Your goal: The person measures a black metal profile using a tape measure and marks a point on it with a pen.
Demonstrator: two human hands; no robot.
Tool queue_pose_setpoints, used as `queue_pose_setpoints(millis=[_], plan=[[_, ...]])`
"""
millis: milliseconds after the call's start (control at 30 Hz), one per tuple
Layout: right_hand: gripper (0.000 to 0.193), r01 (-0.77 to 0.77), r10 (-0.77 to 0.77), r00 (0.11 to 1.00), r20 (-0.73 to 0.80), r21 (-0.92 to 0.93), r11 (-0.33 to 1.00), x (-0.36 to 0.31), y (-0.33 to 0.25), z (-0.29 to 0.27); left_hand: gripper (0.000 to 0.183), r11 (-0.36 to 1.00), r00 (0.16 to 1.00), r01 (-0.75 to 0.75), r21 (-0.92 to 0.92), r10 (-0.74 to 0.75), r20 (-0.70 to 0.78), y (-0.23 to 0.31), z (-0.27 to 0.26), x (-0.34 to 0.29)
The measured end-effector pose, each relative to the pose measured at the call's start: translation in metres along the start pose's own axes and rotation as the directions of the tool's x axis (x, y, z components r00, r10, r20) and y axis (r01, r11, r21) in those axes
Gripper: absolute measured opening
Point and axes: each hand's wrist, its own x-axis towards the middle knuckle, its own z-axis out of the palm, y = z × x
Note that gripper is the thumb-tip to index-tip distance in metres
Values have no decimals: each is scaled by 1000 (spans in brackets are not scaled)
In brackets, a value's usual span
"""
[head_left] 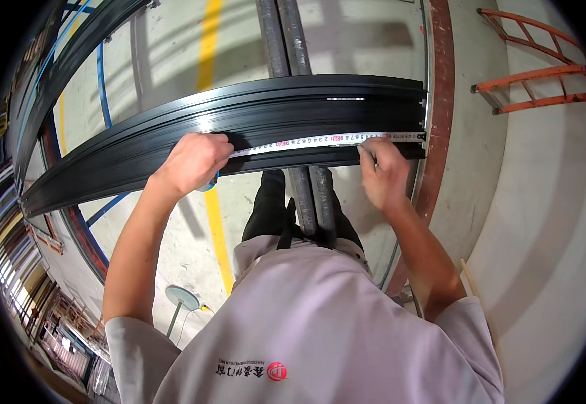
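A long, grooved black profile stock [259,108] stretches from the left across two dark metal bars [303,195]. At its near edge, left of the bars, the left hand [193,163] curls tightly round a tape measure, whose blue case [212,182] peeks out underneath. The white blade [300,142] runs rightward along the stock, close to that near edge, reaching its right end. Short of that end, the right hand [384,168] has its fingers bent and narrow at the blade; whether they pinch or merely press it, I cannot tell. Farther right, beyond a reddish-brown beam [440,101], lies an orange ladder [542,91].

Workshop with long black profiles [293,95] and orange ladder [542,75]
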Motion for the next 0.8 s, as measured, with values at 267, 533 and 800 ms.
queue_pose_setpoints(millis=[267,533,800], plan=[[13,109,-97,982,-162,66,992,9,-3,-4,11,1000,999,-13,4,13,-51,-5,0,8],[9,22,-11,996,-88,121,992,0,-1,-7,11,1000,1000,-26,0,26,-13,-1,4,5],[9,-4,13,997,-77,121,993,-1,2,-5,9,1000,1000,-18,2,18,-24,3,3,4]])
